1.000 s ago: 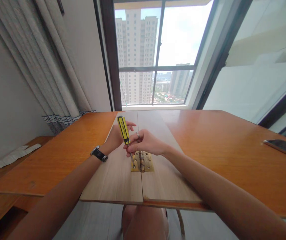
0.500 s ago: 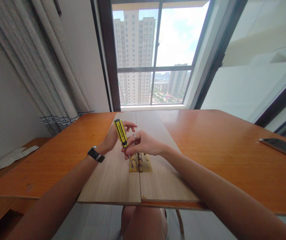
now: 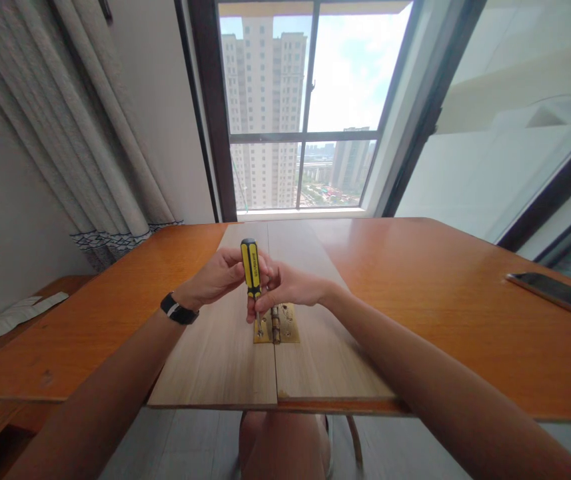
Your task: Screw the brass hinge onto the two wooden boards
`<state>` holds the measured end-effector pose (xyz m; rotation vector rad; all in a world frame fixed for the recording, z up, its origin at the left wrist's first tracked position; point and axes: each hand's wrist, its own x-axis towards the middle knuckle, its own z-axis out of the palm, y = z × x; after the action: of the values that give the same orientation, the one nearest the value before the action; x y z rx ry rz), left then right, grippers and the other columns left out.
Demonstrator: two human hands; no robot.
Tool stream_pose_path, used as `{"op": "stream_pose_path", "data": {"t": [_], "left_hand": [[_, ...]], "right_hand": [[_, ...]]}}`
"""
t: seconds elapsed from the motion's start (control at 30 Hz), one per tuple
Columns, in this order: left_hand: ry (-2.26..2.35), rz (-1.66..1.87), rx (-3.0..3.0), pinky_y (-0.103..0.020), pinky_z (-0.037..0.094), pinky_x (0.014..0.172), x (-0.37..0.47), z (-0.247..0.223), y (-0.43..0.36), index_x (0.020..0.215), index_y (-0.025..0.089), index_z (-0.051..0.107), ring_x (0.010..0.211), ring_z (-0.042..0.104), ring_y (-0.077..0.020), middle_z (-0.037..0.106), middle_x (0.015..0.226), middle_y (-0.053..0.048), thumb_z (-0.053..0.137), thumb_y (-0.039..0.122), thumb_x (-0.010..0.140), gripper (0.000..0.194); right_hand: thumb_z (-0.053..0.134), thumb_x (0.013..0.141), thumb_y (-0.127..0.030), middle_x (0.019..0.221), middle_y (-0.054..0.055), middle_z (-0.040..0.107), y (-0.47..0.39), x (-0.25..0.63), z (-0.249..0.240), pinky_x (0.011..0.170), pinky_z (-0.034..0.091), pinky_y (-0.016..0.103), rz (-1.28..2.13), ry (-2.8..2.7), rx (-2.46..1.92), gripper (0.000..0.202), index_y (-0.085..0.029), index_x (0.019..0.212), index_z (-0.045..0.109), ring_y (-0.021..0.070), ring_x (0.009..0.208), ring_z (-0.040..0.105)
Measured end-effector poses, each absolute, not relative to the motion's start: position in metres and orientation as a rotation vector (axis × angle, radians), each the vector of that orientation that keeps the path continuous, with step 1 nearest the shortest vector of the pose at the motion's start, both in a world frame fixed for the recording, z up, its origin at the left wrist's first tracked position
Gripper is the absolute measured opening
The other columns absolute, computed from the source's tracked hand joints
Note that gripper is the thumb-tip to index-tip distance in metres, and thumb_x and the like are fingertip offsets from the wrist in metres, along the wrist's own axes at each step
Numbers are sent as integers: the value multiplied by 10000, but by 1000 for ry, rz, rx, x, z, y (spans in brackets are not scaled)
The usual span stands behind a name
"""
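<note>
We start with the brass hinge [image 3: 290, 325]: it lies flat across the seam between two pale boards, one leaf on the left board [image 3: 210, 377], the other on the right board [image 3: 338, 373]. On the left leaf, at the corner nearest the person, we see the screw [image 3: 260, 333], with the tip of the screwdriver [image 3: 251, 263] at it; whether the tip is fully seated is too small to tell. Yellow-black handle up, shaft down, slight lean to the left. Left hand [image 3: 218, 275] grasps the handle, thumb on the near left side, fingers partly hidden behind. Right hand [image 3: 296, 283] pinches the shaft low, just above the hinge, thumb and fingers closed around it. Step in hand, as we judge it: turning the screw, left hand driving, right hand steadying; direction not readable. Next move, in our view, calls for the tip kept in line with the screw and a light guiding pinch, so the shaft can spin without slipping off. Farther out: black-banded watch [image 3: 179, 309] on the left wrist, orange-brown table [image 3: 415, 280] under the boards, dark phone-like slab [image 3: 560, 293] at far right, white strips [image 3: 15, 318] at far left, window [image 3: 350, 80] beyond.
</note>
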<state>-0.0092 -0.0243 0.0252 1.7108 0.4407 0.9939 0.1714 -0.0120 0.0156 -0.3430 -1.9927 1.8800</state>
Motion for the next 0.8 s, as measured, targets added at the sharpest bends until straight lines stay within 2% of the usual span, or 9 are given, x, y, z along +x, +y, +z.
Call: {"op": "stream_pose_path", "data": {"t": [0.17,0.33,0.4,0.47,0.57,0.67,0.8], "left_hand": [[381,1010,1702,-301,513,677,-8,26,-24,744,162,678,721,585,-150,609,816,-42,749,653,662,502],[405,953,1675,-201,403,440,-11,24,-23,746,151,652,543,528,-90,576,726,-10,779,654,615,535],[377,958,1703,-213,425,480,-11,24,-24,726,150,650,583,538,-103,589,722,-17,791,637,612,520],[353,977,1730,-257,482,595,-10,25,-25,718,150,655,662,561,-132,606,727,-30,789,616,635,493],[356,998,1758,-310,501,713,-7,28,-29,735,144,655,741,583,-164,624,737,-46,782,597,666,476],[337,995,1749,-290,490,698,-4,31,-31,771,145,633,717,587,-151,622,718,-32,790,550,691,441],[267,1010,1668,-237,484,655,0,31,-32,765,160,565,630,550,-98,589,690,19,866,460,623,448]], "right_hand": [[812,713,-321,801,78,761,-10,173,14,716,585,290,1866,-2052,-338,279,-100,847,705,170,750,729],[829,690,-373,852,86,749,-5,177,11,725,571,294,1966,-2023,-278,410,-98,964,700,182,788,722],[835,671,-424,852,84,741,-2,179,11,761,569,322,1988,-1921,-266,411,-105,895,705,183,776,717],[813,688,-464,791,61,727,2,181,11,764,559,318,1947,-1778,-280,377,-120,791,700,161,727,699],[756,756,-458,658,21,675,6,182,13,682,523,259,1799,-1629,-340,337,-136,693,680,116,621,634],[726,787,-417,633,9,649,8,181,12,628,477,237,1644,-1577,-411,302,-141,680,669,98,581,580],[696,801,-389,643,6,630,10,179,9,594,427,243,1515,-1564,-440,280,-141,678,656,96,573,543]]}}
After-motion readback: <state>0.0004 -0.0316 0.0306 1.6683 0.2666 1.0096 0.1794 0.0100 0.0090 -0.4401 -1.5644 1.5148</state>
